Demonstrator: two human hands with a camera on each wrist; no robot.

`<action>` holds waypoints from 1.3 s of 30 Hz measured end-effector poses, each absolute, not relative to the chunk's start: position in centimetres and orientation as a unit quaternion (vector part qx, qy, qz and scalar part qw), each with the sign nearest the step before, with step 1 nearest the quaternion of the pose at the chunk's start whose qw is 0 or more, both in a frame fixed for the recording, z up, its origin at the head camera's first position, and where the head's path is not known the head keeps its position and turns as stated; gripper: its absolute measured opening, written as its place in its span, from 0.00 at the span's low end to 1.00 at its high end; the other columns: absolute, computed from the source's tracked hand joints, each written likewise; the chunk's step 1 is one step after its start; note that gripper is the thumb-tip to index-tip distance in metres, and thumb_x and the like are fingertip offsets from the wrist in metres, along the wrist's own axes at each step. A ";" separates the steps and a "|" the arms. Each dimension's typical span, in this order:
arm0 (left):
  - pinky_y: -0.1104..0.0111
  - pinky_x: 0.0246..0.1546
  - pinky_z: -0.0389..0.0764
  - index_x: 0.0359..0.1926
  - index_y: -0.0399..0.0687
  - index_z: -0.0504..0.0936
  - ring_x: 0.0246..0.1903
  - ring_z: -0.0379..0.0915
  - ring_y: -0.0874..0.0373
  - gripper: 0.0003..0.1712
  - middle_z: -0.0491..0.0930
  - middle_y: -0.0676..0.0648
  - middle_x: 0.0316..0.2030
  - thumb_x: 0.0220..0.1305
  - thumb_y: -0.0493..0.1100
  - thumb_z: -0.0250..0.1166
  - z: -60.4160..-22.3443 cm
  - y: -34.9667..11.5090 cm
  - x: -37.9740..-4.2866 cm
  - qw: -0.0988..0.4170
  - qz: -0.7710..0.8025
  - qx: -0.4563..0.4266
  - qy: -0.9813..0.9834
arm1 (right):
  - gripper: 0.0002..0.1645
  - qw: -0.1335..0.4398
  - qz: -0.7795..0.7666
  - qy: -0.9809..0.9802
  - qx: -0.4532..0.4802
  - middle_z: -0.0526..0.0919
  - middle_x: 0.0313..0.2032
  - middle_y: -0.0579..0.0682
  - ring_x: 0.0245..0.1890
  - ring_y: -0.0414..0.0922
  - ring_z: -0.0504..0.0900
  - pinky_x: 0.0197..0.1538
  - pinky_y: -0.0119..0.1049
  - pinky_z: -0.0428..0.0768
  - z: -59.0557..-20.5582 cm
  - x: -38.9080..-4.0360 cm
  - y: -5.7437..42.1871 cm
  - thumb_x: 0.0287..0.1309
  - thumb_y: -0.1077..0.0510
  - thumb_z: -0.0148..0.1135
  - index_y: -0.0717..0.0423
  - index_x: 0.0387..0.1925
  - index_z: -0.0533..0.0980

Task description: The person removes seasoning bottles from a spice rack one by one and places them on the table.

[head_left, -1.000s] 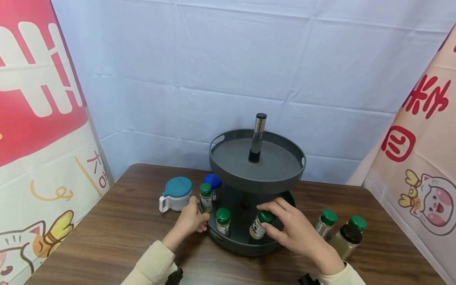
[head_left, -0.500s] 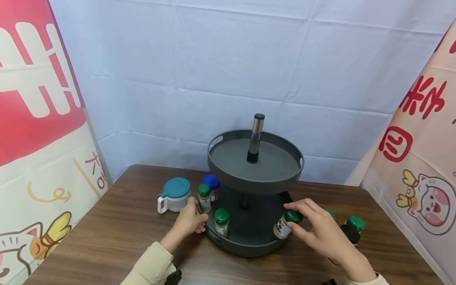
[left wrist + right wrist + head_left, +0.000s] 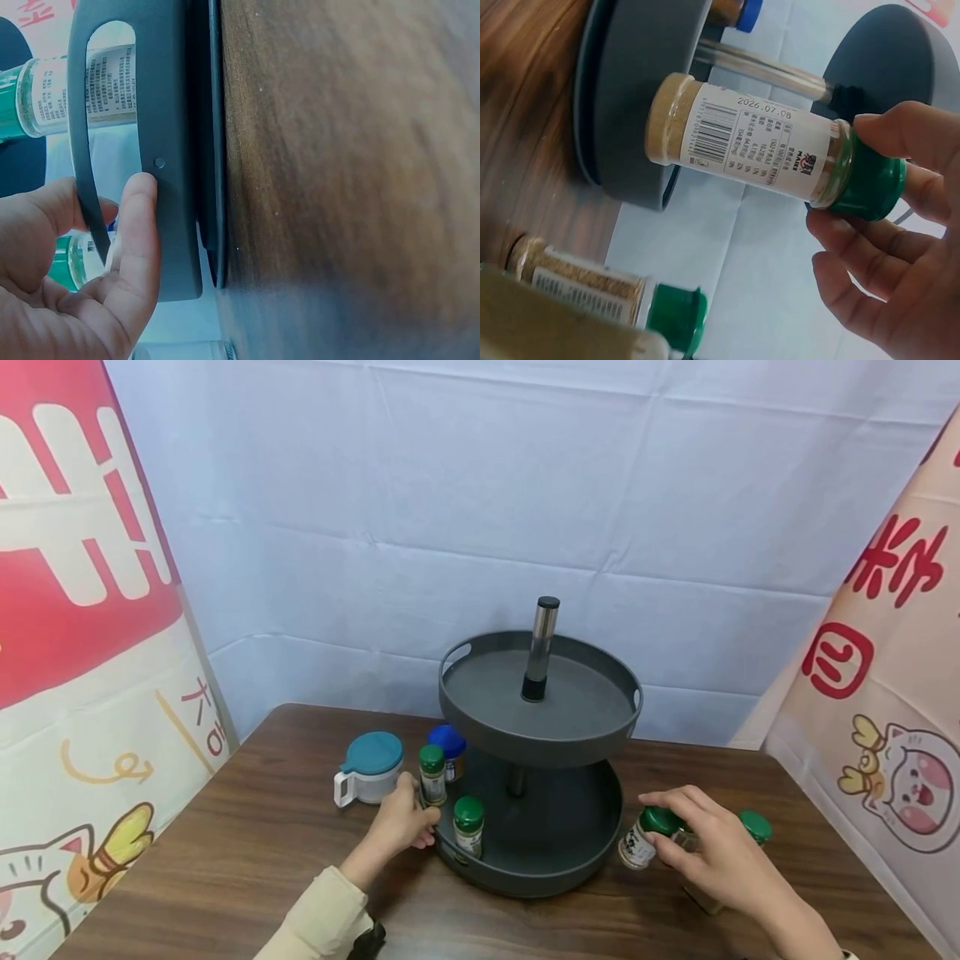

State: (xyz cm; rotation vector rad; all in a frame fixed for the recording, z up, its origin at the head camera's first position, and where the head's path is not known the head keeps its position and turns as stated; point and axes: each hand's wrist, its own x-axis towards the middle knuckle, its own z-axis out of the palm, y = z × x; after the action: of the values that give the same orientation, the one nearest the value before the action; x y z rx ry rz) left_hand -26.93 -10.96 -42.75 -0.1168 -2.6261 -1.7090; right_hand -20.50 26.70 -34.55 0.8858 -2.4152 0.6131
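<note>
My right hand [image 3: 712,847] pinches a green-capped spice jar [image 3: 637,847] by its cap. In the right wrist view, thumb and fingers are on the cap and the labelled jar [image 3: 742,139] tilts beside the lower tray, outside its rim. My left hand [image 3: 401,818] grips the rim of the grey two-tier turntable's lower tray [image 3: 558,831]. Seen from the left wrist, thumb and fingers pinch the tray's wall [image 3: 169,232] at its handle slot. Within that tray, near the left hand, stand two green-capped jars, a front one [image 3: 469,828] and a rear one [image 3: 432,781].
A blue-lidded jar [image 3: 448,745] stands behind them at the left. Left of the turntable is a white pot with a teal lid [image 3: 375,756]. More jars stand at the right, partly behind my right hand, including a green-capped one [image 3: 585,289]. The upper tray [image 3: 480,681] overhangs the lower.
My right hand has carried the spice jar rightward, from inside the lower tray to outside its right rim. The left hand has stayed on the rim.
</note>
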 end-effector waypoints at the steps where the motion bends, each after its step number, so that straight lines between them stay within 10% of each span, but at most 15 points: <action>1: 0.62 0.14 0.77 0.52 0.28 0.58 0.12 0.74 0.54 0.28 0.73 0.43 0.18 0.52 0.28 0.60 -42.7 -11.0 -27.0 0.003 -0.545 -0.037 -0.838 | 0.31 0.243 0.223 -0.888 0.320 0.75 0.41 0.42 0.27 0.33 0.69 0.25 0.27 0.68 -34.6 -20.5 26.9 0.40 0.68 0.73 0.49 0.49 0.75; 39: 0.62 0.13 0.76 0.50 0.28 0.59 0.11 0.74 0.55 0.26 0.74 0.43 0.17 0.51 0.28 0.60 -42.4 -11.0 -26.7 0.000 -0.545 -0.042 -0.837 | 0.25 0.134 0.185 -0.945 0.234 0.77 0.42 0.48 0.34 0.42 0.80 0.31 0.33 0.77 -36.5 -20.6 29.3 0.40 0.65 0.73 0.51 0.44 0.76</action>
State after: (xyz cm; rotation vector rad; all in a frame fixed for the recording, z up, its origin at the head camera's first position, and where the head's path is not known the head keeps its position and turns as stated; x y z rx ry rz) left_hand -26.74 -10.99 -42.39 -0.1328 -2.6315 -1.7120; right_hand -20.56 29.29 -36.52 0.6777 -2.7402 0.5350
